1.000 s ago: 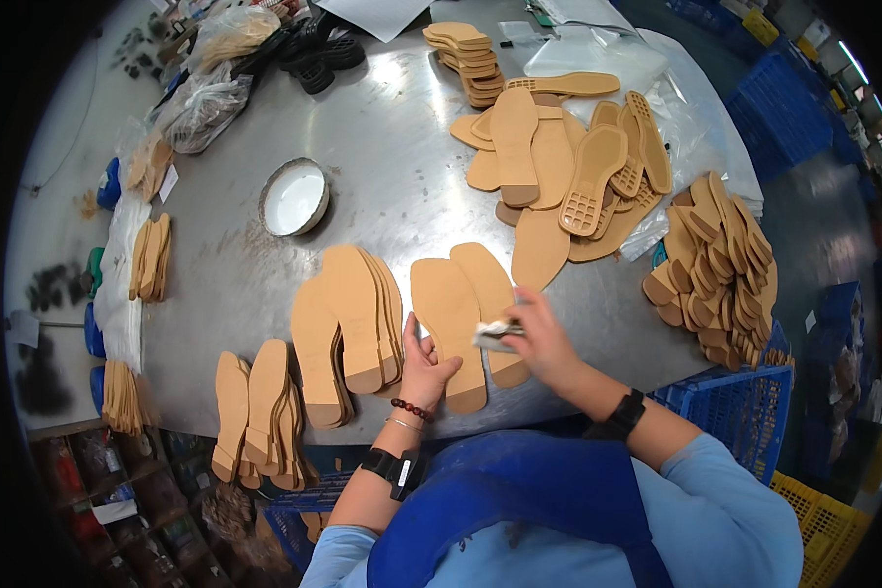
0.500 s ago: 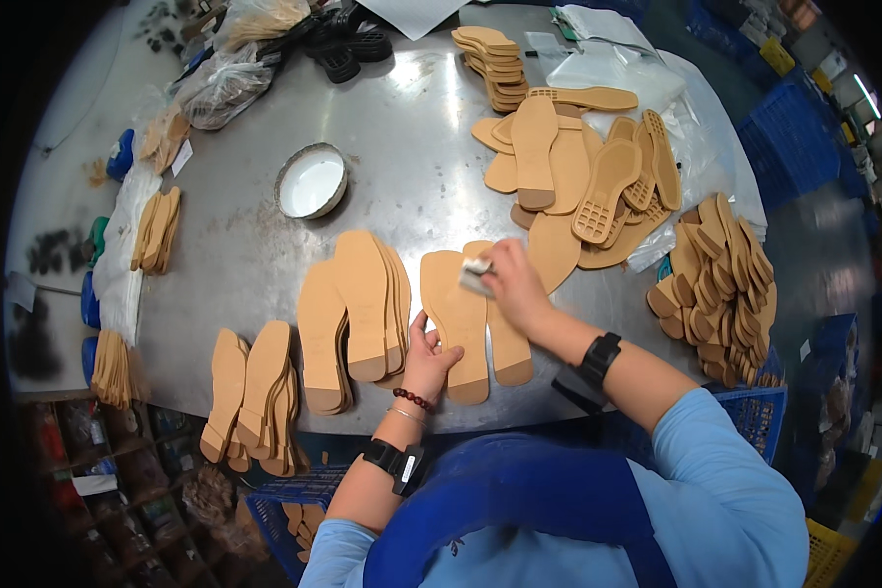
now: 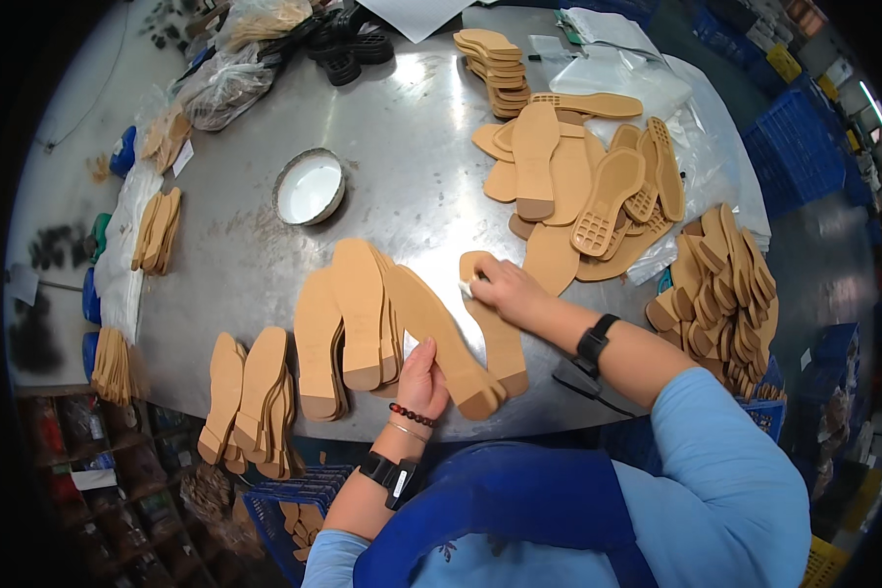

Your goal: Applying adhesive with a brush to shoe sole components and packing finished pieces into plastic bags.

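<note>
My left hand [image 3: 424,380] grips a tan shoe sole [image 3: 435,325] by its left edge, thumb on top. The sole lies at a slant, its brown heel end toward me, and a second edge shows at the heel. My right hand [image 3: 510,292] pinches a small white wad [image 3: 466,289], mostly hidden by the fingers, against another tan sole [image 3: 501,348] lying on the metal table. Left of my left hand are stacked soles [image 3: 363,304], overlapping, with brown heels toward me.
A white-lined bowl [image 3: 336,210] stands beyond the stacks. Two smaller sole piles [image 3: 265,377] lie at the near left edge. Loose soles [image 3: 608,186] cover the far right, with a heap [image 3: 720,294] at the right edge. A blue crate [image 3: 269,510] sits below the table's edge.
My left hand has lifted and swung its sole leftward into a slant against the stacks. My right hand and the white wad have moved slightly down, onto the neighbouring sole.
</note>
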Demonstrator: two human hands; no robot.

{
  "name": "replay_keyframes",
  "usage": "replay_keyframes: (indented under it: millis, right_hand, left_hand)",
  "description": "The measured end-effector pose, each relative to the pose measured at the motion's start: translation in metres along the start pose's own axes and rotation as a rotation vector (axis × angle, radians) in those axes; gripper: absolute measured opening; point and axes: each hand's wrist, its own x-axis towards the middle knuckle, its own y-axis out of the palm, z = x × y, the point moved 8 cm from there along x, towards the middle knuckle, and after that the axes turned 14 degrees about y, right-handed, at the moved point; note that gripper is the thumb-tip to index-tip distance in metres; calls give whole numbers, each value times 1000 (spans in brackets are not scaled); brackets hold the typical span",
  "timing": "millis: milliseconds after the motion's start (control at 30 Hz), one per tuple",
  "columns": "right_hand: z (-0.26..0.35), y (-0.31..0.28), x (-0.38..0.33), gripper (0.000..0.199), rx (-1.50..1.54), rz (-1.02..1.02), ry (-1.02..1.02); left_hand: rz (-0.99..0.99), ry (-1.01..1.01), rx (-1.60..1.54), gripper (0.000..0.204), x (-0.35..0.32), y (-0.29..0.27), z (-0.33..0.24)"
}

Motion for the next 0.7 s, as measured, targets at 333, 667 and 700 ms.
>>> replay_keyframes:
  millis: [333, 667, 700]
  right_hand:
    - [-112, -33, -12, 20, 588, -477, 678]
    - [-132, -98, -172, 21, 705, -615, 1003]
    - [-135, -102, -180, 21, 684, -618, 965]
  left_hand:
    - [134, 365, 1768, 46, 29, 72, 33]
    - [221, 303, 569, 103, 38, 72, -92]
    - [224, 300, 565, 101, 41, 64, -120]
